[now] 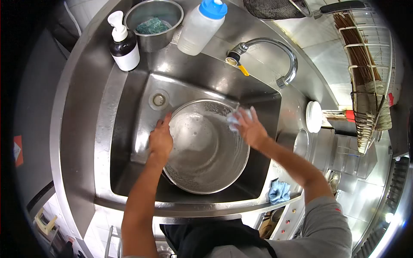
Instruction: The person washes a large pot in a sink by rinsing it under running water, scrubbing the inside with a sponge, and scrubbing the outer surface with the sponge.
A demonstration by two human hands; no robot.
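Nearest, a dark apron (211, 236) and a grey sleeve (327, 223) show at the front edge of the steel sink (124, 133). Just beyond, a large round steel pot (195, 137) sits inside the sink, its mouth facing up and its inner wall wet and streaked. The left hand (161, 138) is at the pot's left rim, its fingers bent and gripping the edge. The right hand (250, 128) reaches over the right rim, its fingers partly spread and pressing a pale bluish wad (233, 119) against the inner wall; whether it is sponge or cloth I cannot tell. A crumpled blue cloth (279, 191) lies on the surface (103, 129) by the sink's front right corner. Past the pot's upper left rim is the round drain (159, 99). Farther right is a stack of white dishes (313, 117). Along the back stand a dark pump bottle (125, 56) with a white label, a steel container (155, 42) holding a green scouring pad (152, 26), and a translucent bottle (200, 32) with a blue cap. The curved chrome faucet (294, 60), with a yellow lever (243, 70), is to their right. At the far right is a white wire rack (365, 44) with thin brown sticks (360, 53).
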